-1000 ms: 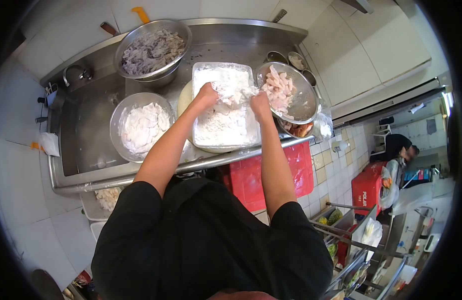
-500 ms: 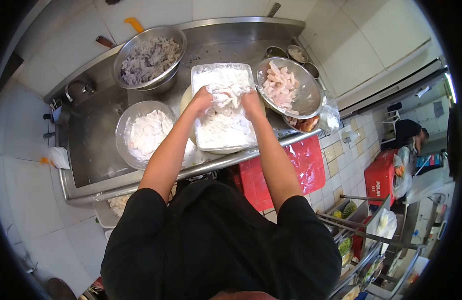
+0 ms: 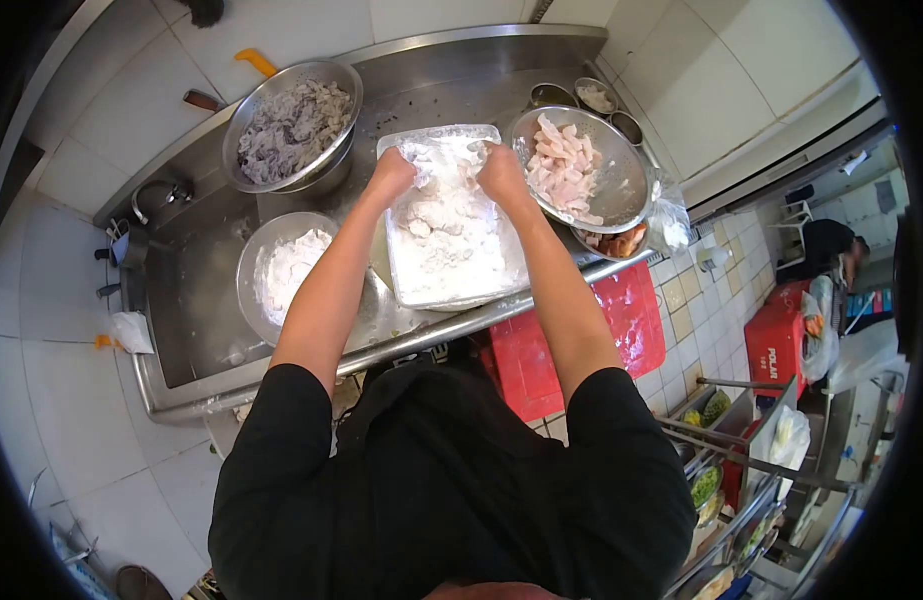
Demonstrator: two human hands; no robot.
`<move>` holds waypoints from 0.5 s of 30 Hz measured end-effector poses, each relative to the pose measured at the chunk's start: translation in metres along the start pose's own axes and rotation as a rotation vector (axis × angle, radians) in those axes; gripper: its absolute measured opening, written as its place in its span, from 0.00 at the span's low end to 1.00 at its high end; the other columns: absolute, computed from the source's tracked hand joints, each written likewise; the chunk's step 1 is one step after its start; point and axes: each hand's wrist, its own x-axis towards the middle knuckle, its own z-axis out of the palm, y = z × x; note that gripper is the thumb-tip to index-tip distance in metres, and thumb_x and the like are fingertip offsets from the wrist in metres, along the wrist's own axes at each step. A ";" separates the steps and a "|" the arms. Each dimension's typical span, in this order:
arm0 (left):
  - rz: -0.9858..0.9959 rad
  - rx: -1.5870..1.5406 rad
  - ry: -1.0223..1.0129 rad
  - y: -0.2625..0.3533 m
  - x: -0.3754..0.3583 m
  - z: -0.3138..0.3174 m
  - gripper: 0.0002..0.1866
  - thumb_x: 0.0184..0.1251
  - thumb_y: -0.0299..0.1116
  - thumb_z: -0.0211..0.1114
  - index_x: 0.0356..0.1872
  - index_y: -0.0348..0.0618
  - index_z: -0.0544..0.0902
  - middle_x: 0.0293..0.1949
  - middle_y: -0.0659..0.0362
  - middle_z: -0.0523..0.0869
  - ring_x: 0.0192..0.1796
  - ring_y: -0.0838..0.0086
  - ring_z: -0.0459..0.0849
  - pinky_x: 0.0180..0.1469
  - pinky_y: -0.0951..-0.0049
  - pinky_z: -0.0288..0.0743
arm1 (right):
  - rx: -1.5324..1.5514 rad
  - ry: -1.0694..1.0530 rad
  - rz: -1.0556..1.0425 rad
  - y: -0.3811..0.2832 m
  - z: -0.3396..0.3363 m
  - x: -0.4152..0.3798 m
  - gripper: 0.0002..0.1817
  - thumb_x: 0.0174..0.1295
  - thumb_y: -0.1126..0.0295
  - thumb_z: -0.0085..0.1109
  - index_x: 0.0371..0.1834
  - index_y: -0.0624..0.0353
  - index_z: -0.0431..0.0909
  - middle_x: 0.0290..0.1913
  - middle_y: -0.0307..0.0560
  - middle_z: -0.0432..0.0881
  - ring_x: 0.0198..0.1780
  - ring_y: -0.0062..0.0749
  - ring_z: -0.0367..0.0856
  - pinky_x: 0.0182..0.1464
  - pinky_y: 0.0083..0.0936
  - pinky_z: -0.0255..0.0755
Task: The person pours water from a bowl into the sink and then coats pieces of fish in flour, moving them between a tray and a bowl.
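Note:
A white rectangular tray (image 3: 397, 270) of white flour (image 3: 451, 255) lies in front of me, with flour-coated lumps near its middle. My left hand (image 3: 392, 177) is at the tray's far left side, its fingers curled and caked with flour. Opposite it, my right hand (image 3: 500, 174) is curled in the same way at the far right side. Flour hides what the fingers grip, if anything. Right of the tray, a metal bowl (image 3: 623, 180) contains pale raw meat strips (image 3: 563, 165). Floured pieces (image 3: 289, 268) fill a bowl (image 3: 249, 300) on the left.
A large metal bowl (image 3: 235, 160) of greyish shredded stuff stands at the back left, near a sink tap (image 3: 161, 196). Small metal bowls (image 3: 593, 95) sit at the back right. A red board or lid (image 3: 621, 320) is below the counter edge. Another person (image 3: 831, 248) is far right.
Both hands have drawn up toward the tray's far edge and slightly apart, out of the flour's middle. Lumps in the tray lie differently. The view has shifted slightly.

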 end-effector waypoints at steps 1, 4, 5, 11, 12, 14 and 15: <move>0.026 -0.054 -0.015 -0.009 0.008 0.003 0.13 0.61 0.22 0.57 0.46 0.31 0.81 0.41 0.55 0.86 0.40 0.73 0.82 0.42 0.73 0.75 | 0.036 0.015 0.020 0.000 -0.003 0.003 0.22 0.46 0.82 0.55 0.48 0.72 0.78 0.41 0.68 0.82 0.42 0.59 0.82 0.44 0.37 0.75; 0.042 -0.270 -0.069 -0.028 0.030 0.009 0.14 0.62 0.23 0.56 0.47 0.31 0.81 0.43 0.54 0.86 0.43 0.72 0.83 0.43 0.71 0.75 | 0.182 -0.019 0.113 0.000 -0.013 0.017 0.20 0.46 0.82 0.54 0.46 0.73 0.78 0.37 0.68 0.82 0.43 0.61 0.81 0.47 0.40 0.74; 0.007 -0.379 -0.092 -0.030 0.034 0.010 0.14 0.63 0.24 0.56 0.48 0.31 0.81 0.43 0.54 0.86 0.43 0.73 0.83 0.44 0.71 0.75 | 0.237 -0.044 0.151 0.000 -0.015 0.020 0.19 0.45 0.82 0.53 0.45 0.73 0.79 0.35 0.69 0.82 0.44 0.62 0.81 0.48 0.40 0.74; 0.027 0.082 -0.052 -0.008 0.028 0.006 0.15 0.61 0.26 0.56 0.48 0.32 0.81 0.46 0.45 0.84 0.48 0.60 0.84 0.48 0.63 0.76 | 0.000 -0.012 0.231 0.020 0.009 0.014 0.15 0.46 0.78 0.54 0.39 0.70 0.81 0.34 0.70 0.82 0.40 0.62 0.81 0.44 0.42 0.75; 0.075 0.368 -0.031 -0.007 0.028 0.005 0.15 0.60 0.27 0.56 0.47 0.32 0.81 0.47 0.43 0.84 0.49 0.57 0.84 0.49 0.62 0.76 | 0.008 -0.016 0.189 0.020 0.010 0.013 0.15 0.46 0.78 0.54 0.39 0.70 0.80 0.34 0.69 0.82 0.41 0.62 0.81 0.45 0.42 0.75; 0.077 0.417 -0.046 0.003 0.011 0.001 0.14 0.59 0.27 0.57 0.44 0.33 0.81 0.48 0.41 0.82 0.52 0.52 0.81 0.52 0.58 0.75 | 0.026 -0.027 0.103 0.017 0.015 0.003 0.15 0.47 0.76 0.55 0.39 0.71 0.80 0.36 0.68 0.82 0.42 0.61 0.81 0.46 0.43 0.75; 0.081 0.443 -0.052 0.007 0.002 0.001 0.13 0.58 0.27 0.57 0.42 0.34 0.82 0.49 0.40 0.82 0.53 0.49 0.80 0.54 0.56 0.75 | -0.015 -0.091 0.109 0.015 0.019 0.002 0.16 0.47 0.77 0.55 0.41 0.70 0.80 0.38 0.67 0.82 0.44 0.59 0.81 0.48 0.42 0.75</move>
